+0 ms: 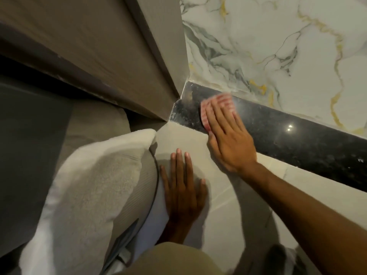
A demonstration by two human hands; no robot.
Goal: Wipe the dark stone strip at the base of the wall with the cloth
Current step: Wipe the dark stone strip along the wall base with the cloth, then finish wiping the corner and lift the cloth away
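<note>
The right hand lies flat and nearly fully spread on the red-and-white cloth, pinning it by palm pressure against the dark stone strip near its corner end, where it meets the door frame; the left hand rests open on the floor tile, holding nothing (it looks like a brace). Since nothing grips the cloth, it could bunch or slip from under the fingers on a fast stroke; the dusty patch in the corner may be missed, and the knuckles could strike the frame.
</note>
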